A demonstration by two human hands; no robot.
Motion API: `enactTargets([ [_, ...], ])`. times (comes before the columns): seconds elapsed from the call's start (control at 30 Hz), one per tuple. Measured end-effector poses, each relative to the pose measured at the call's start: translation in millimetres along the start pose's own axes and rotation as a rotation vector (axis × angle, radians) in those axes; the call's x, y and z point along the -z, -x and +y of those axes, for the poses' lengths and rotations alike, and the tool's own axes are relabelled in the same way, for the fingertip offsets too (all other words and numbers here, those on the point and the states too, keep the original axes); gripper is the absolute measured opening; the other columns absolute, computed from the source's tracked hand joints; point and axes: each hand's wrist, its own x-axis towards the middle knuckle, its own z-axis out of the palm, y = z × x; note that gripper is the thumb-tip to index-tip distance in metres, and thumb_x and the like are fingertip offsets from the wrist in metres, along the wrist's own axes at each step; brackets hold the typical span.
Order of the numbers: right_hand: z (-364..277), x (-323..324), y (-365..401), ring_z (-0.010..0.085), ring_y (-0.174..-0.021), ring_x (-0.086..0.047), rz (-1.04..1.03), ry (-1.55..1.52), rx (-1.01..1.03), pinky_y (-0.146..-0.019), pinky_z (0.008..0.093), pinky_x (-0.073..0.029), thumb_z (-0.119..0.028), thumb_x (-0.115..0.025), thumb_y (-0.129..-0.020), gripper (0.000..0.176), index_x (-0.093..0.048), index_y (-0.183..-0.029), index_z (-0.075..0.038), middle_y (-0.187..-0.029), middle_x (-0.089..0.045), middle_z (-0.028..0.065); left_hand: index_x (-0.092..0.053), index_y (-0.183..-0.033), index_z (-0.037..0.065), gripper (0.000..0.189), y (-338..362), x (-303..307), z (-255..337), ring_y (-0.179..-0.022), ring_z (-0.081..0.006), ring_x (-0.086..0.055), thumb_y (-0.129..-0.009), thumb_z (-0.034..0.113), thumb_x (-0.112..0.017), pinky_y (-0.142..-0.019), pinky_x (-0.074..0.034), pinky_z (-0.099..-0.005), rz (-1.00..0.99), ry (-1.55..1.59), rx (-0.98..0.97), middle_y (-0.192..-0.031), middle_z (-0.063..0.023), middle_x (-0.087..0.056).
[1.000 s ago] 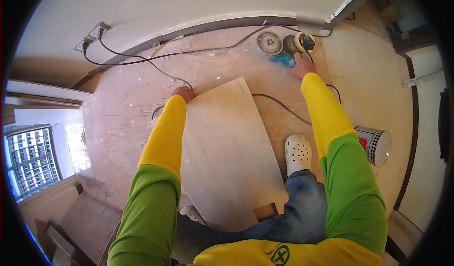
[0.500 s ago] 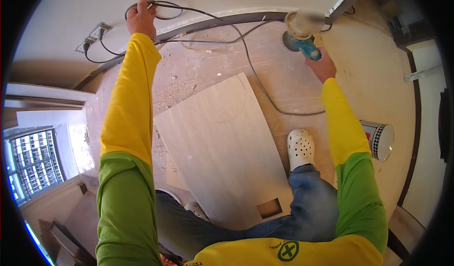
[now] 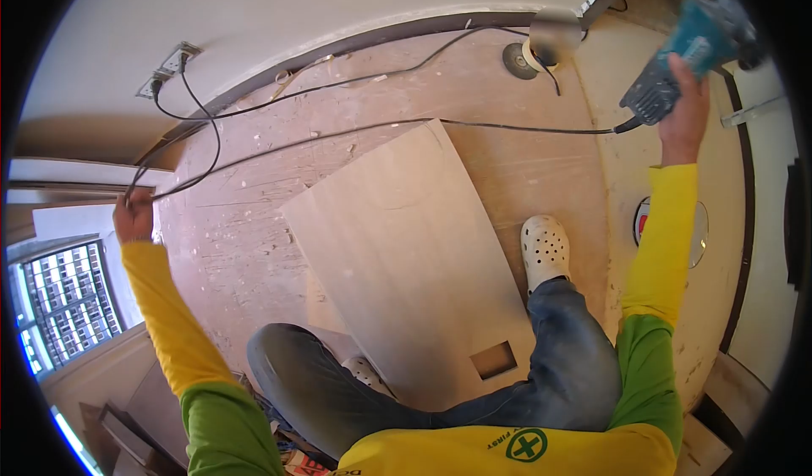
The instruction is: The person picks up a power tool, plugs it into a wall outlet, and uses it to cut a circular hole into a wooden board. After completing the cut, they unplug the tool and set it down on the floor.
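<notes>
My left hand [image 3: 134,215] is closed around a looped black power cord [image 3: 211,150], out at the far left beside the wall. The cord stretches across the floor to the back of a teal corded power tool [image 3: 689,49], which looks like an angle grinder. My right hand [image 3: 687,108] grips its body, raised at the upper right; the tool's front end is blurred. Between my legs lies a pale wooden board [image 3: 406,247] with a rectangular cut-out near its lower edge.
Two plugs sit in the wall sockets [image 3: 169,70]. A round disc [image 3: 518,61] lies near the skirting beside a blurred round object [image 3: 556,36]. A metal can [image 3: 700,231] stands behind my right sleeve. Another cord [image 3: 372,78] runs along the wall.
My left hand has moved left and down with the cord, pulling it straighter. My right hand has lifted the power tool up and to the right, away from the disc on the floor.
</notes>
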Motion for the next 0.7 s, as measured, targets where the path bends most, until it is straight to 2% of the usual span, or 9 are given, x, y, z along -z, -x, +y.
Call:
enactTargets([
  [0.03, -13, 1, -1, 0.0225, -0.093, -0.070, 0.000, -0.002, 0.003, -0.085, 0.0361, -0.056, -0.019, -0.080, -0.086, 0.047, -0.060, -0.125, -0.001, -0.113, -0.069, 0.0120, -0.054, -0.093, -0.004, 0.031, 31, -7, 14, -0.071, -0.0204, -0.054, -0.111, 0.015, -0.037, -0.070, -0.053, -0.0349, 0.056, -0.502, -0.123, -0.080, -0.0114, -0.057],
  [0.1, -35, -1, -3, 0.0322, -0.109, -0.067, -0.106, -0.441, -0.103, -0.099, 0.0461, -0.054, -0.016, -0.075, -0.089, 0.050, -0.054, -0.131, 0.002, -0.123, -0.065, 0.0195, -0.054, -0.093, -0.002, 0.034, 44, 25, 11, -0.071, -0.0208, -0.055, -0.112, 0.019, -0.035, -0.070, -0.054, -0.0365, 0.157, 0.286, 0.160, -0.080, -0.0110, -0.058],
  [0.17, -45, -21, -2, 0.0374, -0.119, -0.062, -0.024, -0.493, -0.029, -0.109, 0.0520, -0.047, -0.017, -0.072, -0.090, 0.051, -0.052, -0.132, 0.006, -0.129, -0.061, 0.0244, -0.058, -0.104, -0.006, 0.035, 71, 21, -22, -0.089, -0.0300, -0.069, -0.112, 0.020, -0.036, -0.091, -0.058, -0.0451, 0.134, 0.105, 0.161, -0.095, -0.0198, -0.068],
  [0.27, -46, -41, -12, 0.0394, -0.125, -0.059, 0.021, -0.598, 0.234, -0.118, 0.0558, -0.037, -0.018, -0.071, -0.092, 0.049, -0.053, -0.130, 0.006, -0.130, -0.061, 0.0256, -0.055, -0.114, -0.008, 0.033, 98, -22, -65, -0.103, -0.0362, -0.068, -0.112, 0.019, -0.036, -0.104, -0.053, -0.0533, 0.131, 0.170, 0.218, -0.107, -0.0239, -0.068],
  [0.4, -33, -60, -11, 0.0371, -0.122, -0.061, -0.001, -0.728, 0.169, -0.115, 0.0547, -0.041, -0.017, -0.073, -0.090, 0.046, -0.054, -0.127, 0.005, -0.129, -0.063, 0.0232, -0.050, -0.124, -0.006, 0.034, 91, -103, -72, -0.118, -0.0408, -0.062, -0.112, 0.019, -0.030, -0.109, -0.047, -0.0601, 0.275, 0.217, 0.160, -0.123, -0.0253, -0.062],
  [0.47, -8, -77, -15, 0.0322, -0.119, -0.062, 0.165, -0.514, 0.106, -0.111, 0.0539, -0.044, -0.017, -0.075, -0.091, 0.042, -0.057, -0.124, 0.001, -0.126, -0.065, 0.0183, -0.050, -0.125, -0.006, 0.035, 67, -124, -73, -0.121, -0.0416, -0.061, -0.112, 0.018, -0.028, -0.110, -0.047, -0.0604, 0.251, 0.207, 0.148, -0.124, -0.0256, -0.061],
  [0.53, 29, -91, -20, 0.0270, -0.114, -0.064, -0.025, -0.562, 0.164, -0.106, 0.0530, -0.047, -0.015, -0.075, -0.092, 0.040, -0.056, -0.127, -0.008, -0.125, -0.065, 0.0107, -0.046, -0.131, -0.006, 0.035, 33, -138, -69, -0.124, -0.0429, -0.059, -0.111, 0.013, -0.025, -0.113, -0.045, -0.0596, 0.155, 0.216, 0.024, -0.134, -0.0267, -0.056],
  [0.63, 46, -126, 9, 0.0243, -0.115, -0.063, 0.124, -0.398, 0.017, -0.107, 0.0517, -0.045, -0.009, -0.074, -0.091, 0.047, -0.052, -0.133, -0.017, -0.125, -0.062, 0.0044, -0.056, -0.116, -0.012, 0.042, -22, -132, -43, -0.129, -0.0473, -0.056, -0.110, 0.024, -0.036, -0.109, -0.048, -0.0552, 0.202, 0.280, -0.148, -0.130, -0.0322, -0.061],
  [0.7, 51, -141, 24, 0.0238, -0.116, -0.061, -0.101, -0.564, 0.084, -0.110, 0.0509, -0.042, -0.007, -0.074, -0.091, 0.055, -0.047, -0.137, -0.021, -0.127, -0.060, 0.0011, -0.065, -0.094, -0.010, 0.061, 14, -125, 1, -0.102, -0.0497, -0.067, -0.105, 0.046, -0.044, -0.093, -0.053, -0.0531, 0.292, -1.602, -0.532, -0.102, -0.0354, -0.069],
])
